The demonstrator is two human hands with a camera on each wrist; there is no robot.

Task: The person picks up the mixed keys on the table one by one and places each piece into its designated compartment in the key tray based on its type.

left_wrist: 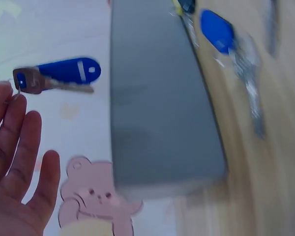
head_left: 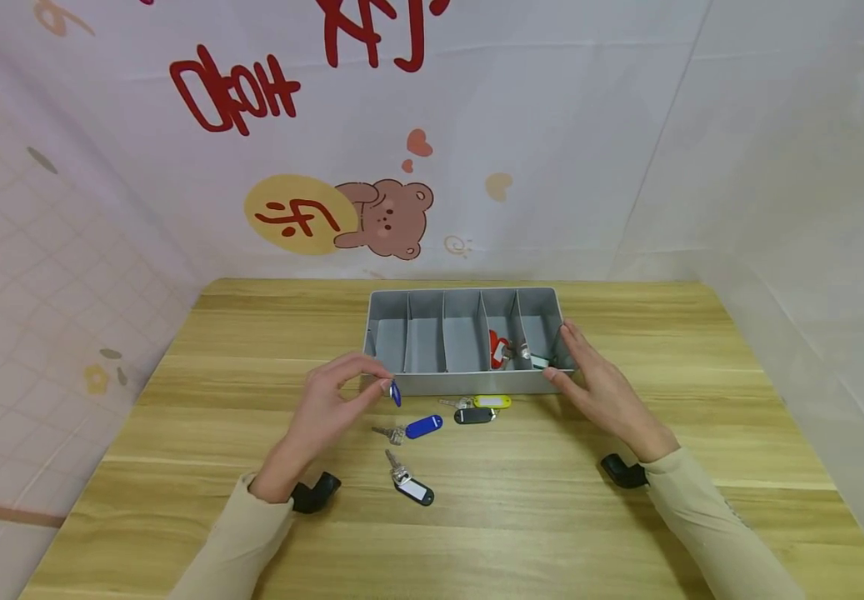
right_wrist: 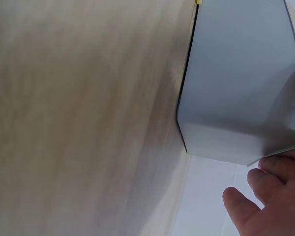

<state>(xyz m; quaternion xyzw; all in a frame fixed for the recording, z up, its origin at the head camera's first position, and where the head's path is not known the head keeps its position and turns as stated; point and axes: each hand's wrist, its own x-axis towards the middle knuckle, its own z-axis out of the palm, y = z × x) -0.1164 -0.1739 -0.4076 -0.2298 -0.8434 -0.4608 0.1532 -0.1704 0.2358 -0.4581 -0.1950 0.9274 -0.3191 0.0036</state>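
Observation:
My left hand (head_left: 334, 400) pinches the ring of a blue key tag (left_wrist: 71, 71) between thumb and fingertips, and a key (left_wrist: 64, 86) hangs with it. This hand is just in front of the left part of a grey five-compartment box (head_left: 461, 383). At the box's right end rests my right hand (head_left: 607, 392), fingers along the end wall and thumb at the front rim. A red key tag (head_left: 496, 350) with a key lies in the fourth compartment from the left. The rightmost one holds a green tag (head_left: 540, 362), partly hidden by the front wall.
Before the box lie a yellow tag (head_left: 492, 401) with a key, a black tag (head_left: 474, 415), a blue tag (head_left: 424, 427) with a key, and a dark tag (head_left: 414, 491) with a key. A printed cloth (head_left: 551, 125) hangs behind the wooden table (head_left: 521, 533).

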